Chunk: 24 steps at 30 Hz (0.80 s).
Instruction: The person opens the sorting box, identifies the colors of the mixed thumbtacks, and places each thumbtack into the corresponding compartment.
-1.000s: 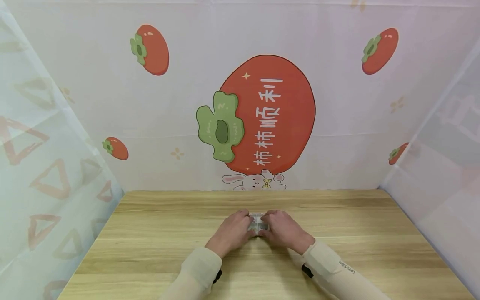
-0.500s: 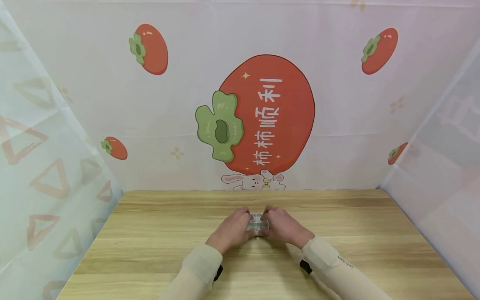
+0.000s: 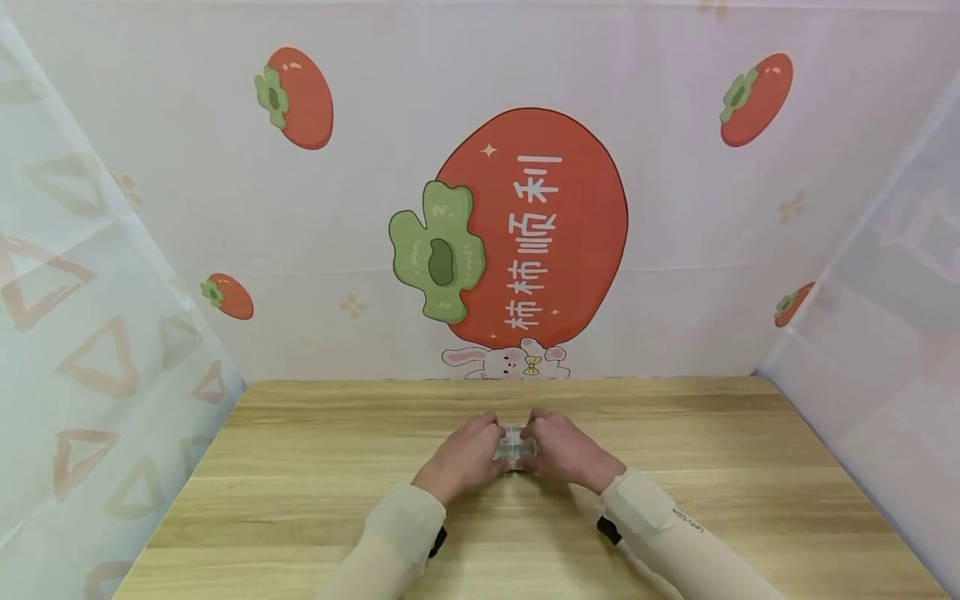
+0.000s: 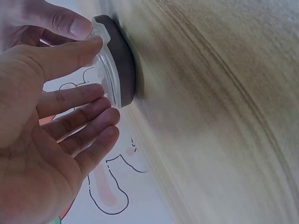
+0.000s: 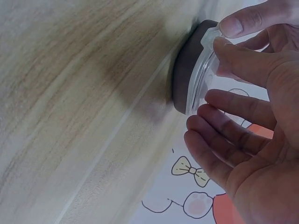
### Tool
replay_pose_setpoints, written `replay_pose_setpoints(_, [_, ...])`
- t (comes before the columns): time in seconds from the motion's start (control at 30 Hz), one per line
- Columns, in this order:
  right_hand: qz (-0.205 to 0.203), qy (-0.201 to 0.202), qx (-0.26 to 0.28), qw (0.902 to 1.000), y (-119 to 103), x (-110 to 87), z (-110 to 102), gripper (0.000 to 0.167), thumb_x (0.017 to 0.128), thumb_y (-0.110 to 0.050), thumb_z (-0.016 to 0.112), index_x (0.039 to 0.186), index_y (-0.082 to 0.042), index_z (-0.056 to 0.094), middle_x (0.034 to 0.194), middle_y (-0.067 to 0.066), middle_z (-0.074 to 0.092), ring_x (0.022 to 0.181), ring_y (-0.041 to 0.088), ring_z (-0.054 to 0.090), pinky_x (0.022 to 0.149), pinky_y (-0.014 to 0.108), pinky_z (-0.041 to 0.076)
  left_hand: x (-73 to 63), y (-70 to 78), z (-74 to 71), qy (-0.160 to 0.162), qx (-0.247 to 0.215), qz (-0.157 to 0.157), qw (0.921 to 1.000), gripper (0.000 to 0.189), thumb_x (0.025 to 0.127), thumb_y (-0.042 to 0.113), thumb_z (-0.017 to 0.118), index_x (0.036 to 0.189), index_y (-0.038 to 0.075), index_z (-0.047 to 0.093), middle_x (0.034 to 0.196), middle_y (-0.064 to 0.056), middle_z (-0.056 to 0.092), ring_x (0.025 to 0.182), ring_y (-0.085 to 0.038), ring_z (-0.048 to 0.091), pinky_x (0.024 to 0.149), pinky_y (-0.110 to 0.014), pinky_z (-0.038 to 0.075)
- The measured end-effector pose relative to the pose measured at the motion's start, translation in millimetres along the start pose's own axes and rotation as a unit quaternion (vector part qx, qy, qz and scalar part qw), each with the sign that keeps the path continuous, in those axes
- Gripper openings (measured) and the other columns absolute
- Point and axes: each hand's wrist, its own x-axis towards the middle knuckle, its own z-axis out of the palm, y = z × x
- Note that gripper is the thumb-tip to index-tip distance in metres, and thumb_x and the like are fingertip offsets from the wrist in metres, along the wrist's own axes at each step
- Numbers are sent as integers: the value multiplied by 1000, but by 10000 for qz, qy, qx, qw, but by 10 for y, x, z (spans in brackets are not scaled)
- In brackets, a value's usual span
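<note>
A small low box sits on the wooden table between both hands. Its clear lid looks divided into sections from above, and its base is dark grey-brown. My left hand pinches the lid's left end, thumb on the near edge and index finger toward the far edge; the other fingers are loosely bent beside it. From the right, my right hand holds the lid the same way. Both thumb tips lie close together at the near edge. What is inside the box cannot be made out.
The wood-grain table stretches out around the hands. Behind it hangs a white cloth backdrop printed with persimmons and a rabbit. Pale printed cloth side walls stand at the left and right.
The fingers of both hands have arched slightly higher at the lid's far edge. The box stays in the same place on the table.
</note>
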Motion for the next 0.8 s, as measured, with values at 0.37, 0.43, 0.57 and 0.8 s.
replay_pose_setpoints(0.37, [147,-36,-301,9994,-24,-21,12,37,83,-27,86,105,1,76,99,7,61,78,17,54,70,32,52,-5,-6,32,99,300,99,9995,32,89,31,80,106,5,74,110,-5,61,95,-19,57,88,-35,53])
replay_pose_setpoints(0.43, [170,-14,-437,9989,-24,-24,25,38,83,-30,86,104,0,75,98,6,60,79,17,53,71,32,51,-7,-4,39,151,321,94,9993,32,89,31,81,106,5,74,110,-5,61,95,-19,57,88,-35,53])
replay_pose_setpoints(0.57, [161,2,-597,9981,-27,-33,38,36,84,-32,85,101,-2,74,97,5,55,80,17,51,71,33,50,-16,-1,34,213,343,110,9991,31,88,31,81,105,6,74,109,-4,62,95,-19,58,88,-35,53])
replay_pose_setpoints(0.8, [85,-26,-688,9976,-25,-30,38,31,85,-30,84,99,-3,74,93,2,54,78,16,50,72,33,50,-17,-11,31,246,500,88,9984,37,88,35,81,109,6,74,112,-5,63,98,-19,58,89,-35,52])
